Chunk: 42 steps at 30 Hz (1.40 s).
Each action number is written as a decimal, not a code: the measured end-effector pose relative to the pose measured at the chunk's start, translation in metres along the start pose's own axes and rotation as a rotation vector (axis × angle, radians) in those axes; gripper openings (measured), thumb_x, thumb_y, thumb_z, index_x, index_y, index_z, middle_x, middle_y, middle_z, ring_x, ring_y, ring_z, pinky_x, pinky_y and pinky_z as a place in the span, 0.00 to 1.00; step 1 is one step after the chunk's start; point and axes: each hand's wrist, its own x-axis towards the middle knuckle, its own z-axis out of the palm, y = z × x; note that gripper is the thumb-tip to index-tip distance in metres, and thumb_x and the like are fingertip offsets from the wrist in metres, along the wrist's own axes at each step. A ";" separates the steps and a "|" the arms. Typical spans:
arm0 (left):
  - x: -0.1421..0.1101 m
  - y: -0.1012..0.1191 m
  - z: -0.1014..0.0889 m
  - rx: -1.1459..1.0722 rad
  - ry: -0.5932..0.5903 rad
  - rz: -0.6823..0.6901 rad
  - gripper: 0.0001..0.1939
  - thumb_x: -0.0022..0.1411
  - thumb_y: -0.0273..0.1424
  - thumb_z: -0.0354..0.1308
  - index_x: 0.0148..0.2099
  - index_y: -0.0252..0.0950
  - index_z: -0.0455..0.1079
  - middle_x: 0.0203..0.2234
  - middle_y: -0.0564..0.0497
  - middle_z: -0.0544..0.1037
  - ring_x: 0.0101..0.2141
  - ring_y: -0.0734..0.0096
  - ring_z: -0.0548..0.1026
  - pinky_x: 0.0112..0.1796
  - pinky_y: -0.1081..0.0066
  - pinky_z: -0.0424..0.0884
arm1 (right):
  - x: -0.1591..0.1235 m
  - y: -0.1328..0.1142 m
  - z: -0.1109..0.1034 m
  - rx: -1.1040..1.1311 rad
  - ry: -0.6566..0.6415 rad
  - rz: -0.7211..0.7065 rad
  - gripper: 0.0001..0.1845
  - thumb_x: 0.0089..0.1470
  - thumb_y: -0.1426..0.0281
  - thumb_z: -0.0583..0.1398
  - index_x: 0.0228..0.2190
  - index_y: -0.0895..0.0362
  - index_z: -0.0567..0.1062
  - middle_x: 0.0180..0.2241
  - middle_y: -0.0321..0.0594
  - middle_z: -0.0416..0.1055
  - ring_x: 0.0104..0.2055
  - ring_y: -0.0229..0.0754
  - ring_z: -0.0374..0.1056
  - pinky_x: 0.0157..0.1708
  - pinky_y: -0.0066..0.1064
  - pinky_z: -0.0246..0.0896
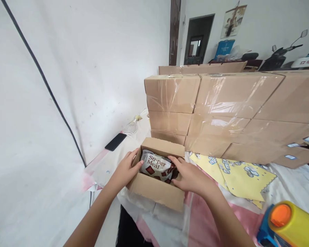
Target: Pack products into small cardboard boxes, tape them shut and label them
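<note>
A small cardboard box (154,192) stands in front of me with its long flaps folded out. Inside lies a white and dark red packet (154,166) printed "Super Meal", filling most of the opening. My left hand (128,166) is closed around the box's left end, its thumb over the inside by the packet. At the other end, my right hand (187,173) reaches into the box. Its fingers and thumb curl around the packet's right end, and part of that end is hidden under them.
Taped cartons (172,92) form a wall behind the box. Yellow printed sheets (242,178) lie to the right, and a yellow tape dispenser (293,223) with an orange knob sits at the lower right. A black phone (115,142) rests near the white wall (67,103).
</note>
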 end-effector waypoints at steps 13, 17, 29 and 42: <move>0.004 -0.013 0.024 -0.161 -0.082 0.023 0.37 0.65 0.45 0.56 0.72 0.42 0.56 0.67 0.41 0.65 0.66 0.51 0.63 0.61 0.53 0.64 | -0.045 0.044 -0.013 0.287 -0.069 -0.140 0.50 0.58 0.67 0.62 0.71 0.30 0.43 0.73 0.30 0.45 0.63 0.53 0.66 0.48 0.37 0.74; 0.005 -0.016 0.029 -0.176 -0.033 0.007 0.38 0.63 0.46 0.57 0.72 0.43 0.55 0.68 0.42 0.64 0.65 0.51 0.63 0.57 0.54 0.68 | -0.045 0.051 -0.004 0.222 0.132 -0.168 0.48 0.62 0.69 0.57 0.72 0.34 0.39 0.74 0.33 0.43 0.69 0.55 0.59 0.58 0.44 0.69; 0.006 -0.016 0.034 -0.140 -0.007 0.029 0.38 0.65 0.47 0.56 0.73 0.43 0.55 0.63 0.39 0.69 0.62 0.50 0.67 0.58 0.51 0.66 | -0.032 0.035 -0.019 -0.218 -0.001 -0.304 0.23 0.59 0.76 0.53 0.51 0.51 0.81 0.71 0.37 0.56 0.57 0.55 0.73 0.55 0.50 0.70; 0.024 -0.022 0.036 -0.135 0.014 0.079 0.37 0.64 0.50 0.55 0.69 0.40 0.62 0.59 0.40 0.70 0.60 0.49 0.71 0.61 0.49 0.65 | -0.055 0.035 -0.024 -0.059 0.017 -0.192 0.17 0.68 0.61 0.52 0.54 0.50 0.70 0.75 0.46 0.41 0.56 0.55 0.73 0.52 0.48 0.70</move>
